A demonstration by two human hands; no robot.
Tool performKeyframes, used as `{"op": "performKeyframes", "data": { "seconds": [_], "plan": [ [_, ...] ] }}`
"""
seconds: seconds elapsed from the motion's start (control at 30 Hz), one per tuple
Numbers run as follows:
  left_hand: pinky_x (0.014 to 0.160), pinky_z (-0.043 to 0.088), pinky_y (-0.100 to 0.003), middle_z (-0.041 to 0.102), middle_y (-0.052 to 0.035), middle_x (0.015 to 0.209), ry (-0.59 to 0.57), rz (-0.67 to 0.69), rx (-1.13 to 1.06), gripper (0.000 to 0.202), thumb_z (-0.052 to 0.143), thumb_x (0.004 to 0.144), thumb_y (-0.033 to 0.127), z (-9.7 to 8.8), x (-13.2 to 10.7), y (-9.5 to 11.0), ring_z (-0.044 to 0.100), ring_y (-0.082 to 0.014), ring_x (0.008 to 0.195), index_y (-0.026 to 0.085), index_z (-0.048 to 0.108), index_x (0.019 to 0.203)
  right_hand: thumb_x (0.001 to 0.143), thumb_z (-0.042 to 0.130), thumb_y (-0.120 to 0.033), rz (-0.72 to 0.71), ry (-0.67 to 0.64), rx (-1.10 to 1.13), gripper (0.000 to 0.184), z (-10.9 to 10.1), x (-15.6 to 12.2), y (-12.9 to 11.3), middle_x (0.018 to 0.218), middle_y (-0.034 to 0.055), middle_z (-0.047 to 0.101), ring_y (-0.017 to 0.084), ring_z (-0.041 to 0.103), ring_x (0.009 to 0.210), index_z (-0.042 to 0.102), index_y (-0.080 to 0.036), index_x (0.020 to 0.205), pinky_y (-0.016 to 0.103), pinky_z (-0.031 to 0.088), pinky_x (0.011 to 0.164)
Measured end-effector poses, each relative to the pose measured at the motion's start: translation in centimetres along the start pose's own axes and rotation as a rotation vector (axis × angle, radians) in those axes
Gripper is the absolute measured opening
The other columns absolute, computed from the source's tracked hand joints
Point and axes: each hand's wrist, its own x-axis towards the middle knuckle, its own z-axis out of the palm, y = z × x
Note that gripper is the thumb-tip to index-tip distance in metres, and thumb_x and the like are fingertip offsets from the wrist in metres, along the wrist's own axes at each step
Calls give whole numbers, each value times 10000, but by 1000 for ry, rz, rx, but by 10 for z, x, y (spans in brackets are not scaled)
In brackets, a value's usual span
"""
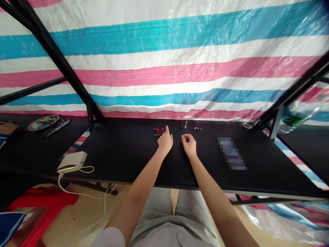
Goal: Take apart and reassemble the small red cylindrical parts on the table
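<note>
My left hand (165, 141) rests on the black table (120, 154) with its index finger stretched toward a row of small red and black caps (158, 131); the other fingers are curled in. My right hand (189, 143) lies just to the right of it, fingers curled loosely, with nothing I can see in it. Beyond the right hand stand a small dark piece and a clear tube (184, 125), and further right a few tiny metal bits (197, 128).
A white power bank (73, 161) with a cable sits at the table's left front corner. A blurred flat object (231, 153) lies to the right. A metal tray (43, 122) and pens (58, 126) sit on the neighbouring left table, near another person's hand (4, 128). Black frame struts rise on both sides.
</note>
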Motion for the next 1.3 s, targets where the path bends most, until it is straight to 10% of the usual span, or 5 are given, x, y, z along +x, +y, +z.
{"op": "performKeyframes", "data": {
  "seconds": [0.17,0.6,0.87,1.3],
  "plan": [
    [796,449,-319,638,-118,999,118,115,-230,285,368,868,196,12,4,-5,611,-223,907,175,581,1056,766,495,-403,-33,-18,-29,247,-2,-3,-2,699,23,588,127,521,615,576,-173,798,258,441,617],
    [675,500,-274,671,-82,843,-33,101,-1072,220,479,828,284,32,-17,-20,631,-146,723,141,573,966,881,344,-376,-283,-125,-426,324,2,-3,-1,894,82,603,197,521,817,604,-191,829,321,408,729],
    [609,470,-267,668,-86,735,-10,12,-1084,322,503,799,439,20,-22,-13,591,-128,582,126,581,809,898,281,-435,-277,-180,-318,413,0,-6,-7,669,33,540,153,509,682,508,-205,642,275,398,698],
    [596,464,-252,680,-108,831,63,-90,-1180,356,509,787,461,20,-21,-16,601,-113,583,118,582,848,823,436,-344,-267,-203,-207,180,3,-10,-4,793,30,596,154,555,721,530,-199,871,277,431,700]
  ]
}}
